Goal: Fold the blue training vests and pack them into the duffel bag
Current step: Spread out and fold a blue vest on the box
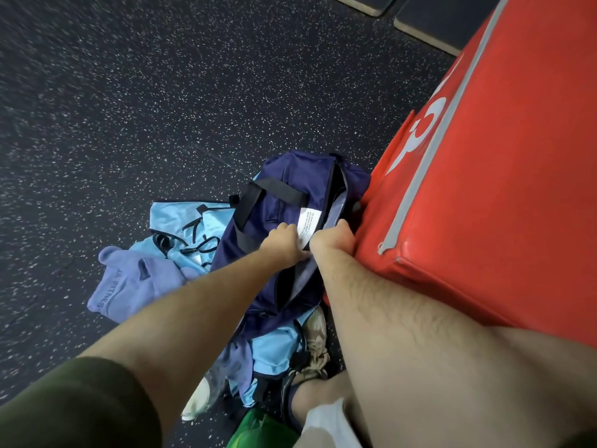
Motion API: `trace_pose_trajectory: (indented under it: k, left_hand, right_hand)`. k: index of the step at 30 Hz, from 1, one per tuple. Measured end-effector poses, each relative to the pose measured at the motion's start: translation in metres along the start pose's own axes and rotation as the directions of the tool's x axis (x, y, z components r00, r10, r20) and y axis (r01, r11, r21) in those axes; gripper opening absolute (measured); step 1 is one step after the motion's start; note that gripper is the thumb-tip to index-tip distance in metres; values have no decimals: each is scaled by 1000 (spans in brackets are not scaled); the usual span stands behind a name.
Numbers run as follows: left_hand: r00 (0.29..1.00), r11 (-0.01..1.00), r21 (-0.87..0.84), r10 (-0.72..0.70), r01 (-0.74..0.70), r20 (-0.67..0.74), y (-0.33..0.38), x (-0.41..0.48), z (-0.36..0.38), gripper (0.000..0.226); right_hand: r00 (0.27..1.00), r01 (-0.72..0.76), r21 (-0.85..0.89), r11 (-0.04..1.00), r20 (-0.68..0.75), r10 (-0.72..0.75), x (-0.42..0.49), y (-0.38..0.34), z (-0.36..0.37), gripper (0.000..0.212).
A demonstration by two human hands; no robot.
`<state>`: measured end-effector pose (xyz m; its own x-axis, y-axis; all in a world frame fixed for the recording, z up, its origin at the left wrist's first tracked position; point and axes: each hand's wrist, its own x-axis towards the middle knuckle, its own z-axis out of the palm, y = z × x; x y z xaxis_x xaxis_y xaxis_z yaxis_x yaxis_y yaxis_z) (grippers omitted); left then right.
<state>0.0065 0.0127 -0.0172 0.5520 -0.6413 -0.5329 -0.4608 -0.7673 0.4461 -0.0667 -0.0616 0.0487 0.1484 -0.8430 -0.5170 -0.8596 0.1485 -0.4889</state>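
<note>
While both hands hold the dark blue duffel bag (284, 202), it lies on the speckled floor (161, 108) in the middle of the frame, touching the big red pad (500, 189) on the right. The left hand (281, 238) has its fingers curled on the bag's cloth by a white label (307, 223). The right hand (334, 241) is just beside it, fingers bunched tight on the other edge of the bag's mouth, where grey lining shows. A black strap (258, 195) loops over the bag's top. Some blue vests (181, 227) lie crumpled on the floor to the left of the bag, touching it. Another blue vest (274, 347) sits in a heap at the bag's near end, low in the frame. A purple cloth (135, 282) with letters on it lies at the lower left of the vests. A pale shoe (315, 337) shows beside the heap.
</note>
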Motion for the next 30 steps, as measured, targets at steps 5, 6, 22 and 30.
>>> trace_pose_trajectory:
  k: [5, 6, 22, 30]
  left_hand:
    - [992, 996, 73, 58, -50, -114, 13, 4, -10, 21]
    - [985, 997, 48, 65, -58, -159, 14, 3, -16, 16]
    - [594, 891, 121, 388, -438, -704, 141, -148, -298, 19]
    - [309, 743, 275, 543, -610, -781, 318, -275, -395, 13]
  right_hand:
    - [988, 141, -165, 976, -34, -149, -6, -4, -7, 38]
    - [980, 188, -207, 960, -23, -197, -9, -8, -10, 47]
    - [668, 673, -158, 723, -289, -685, -129, -165, -217, 58]
    - [422, 724, -285, 628, -537, -730, -210, -188, -430, 36]
